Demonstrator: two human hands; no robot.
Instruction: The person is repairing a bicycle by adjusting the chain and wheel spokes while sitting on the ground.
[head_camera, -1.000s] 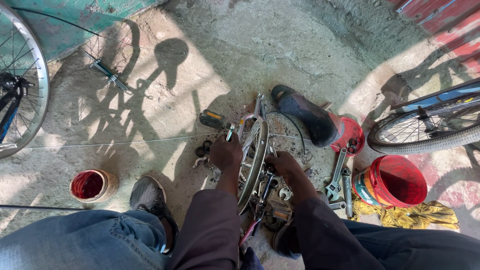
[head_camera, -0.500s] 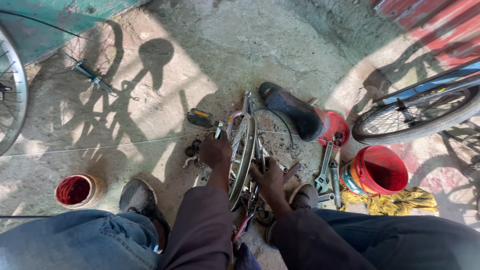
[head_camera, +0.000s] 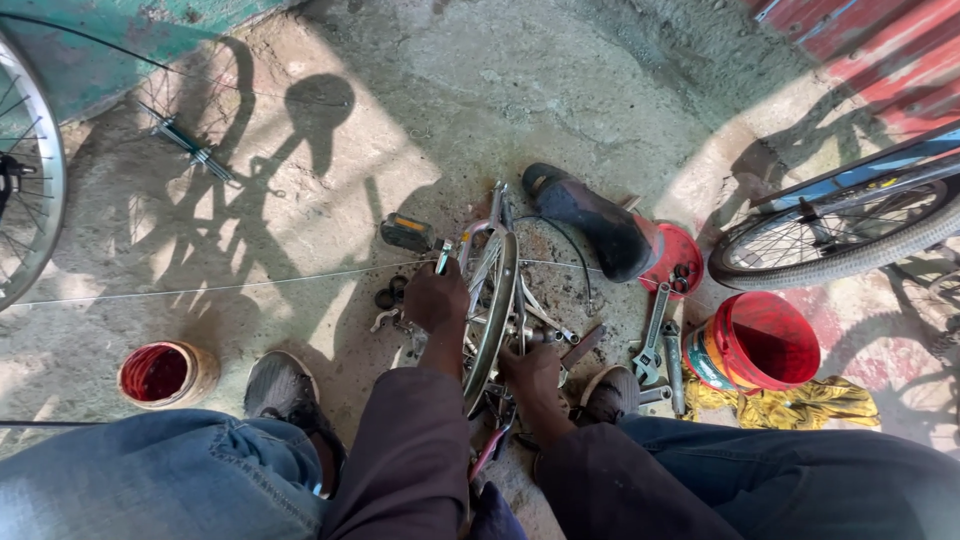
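A small bicycle wheel (head_camera: 497, 300) in a metal frame stands on edge on the concrete between my knees. My left hand (head_camera: 437, 298) grips a tool or part at the wheel's left side, close to a black pedal (head_camera: 407, 233). On the right, lower down, my right hand (head_camera: 533, 372) is closed around parts near the hub. What exactly each hand holds is hidden by the fingers and shadow. Both arms wear dark maroon sleeves.
A black bicycle saddle (head_camera: 590, 222) lies by a red lid (head_camera: 676, 256). Wrenches (head_camera: 654, 340) lie beside a red bucket (head_camera: 755, 345) and a yellow rag (head_camera: 800, 402). A small red-lined tin (head_camera: 160, 373) stands left. Bicycle wheels stand at the left edge (head_camera: 25, 200) and right (head_camera: 840, 235).
My right hand has closed and moved down onto the parts near the hub. The left hand stays at the wheel's left side. The view has shifted slightly.
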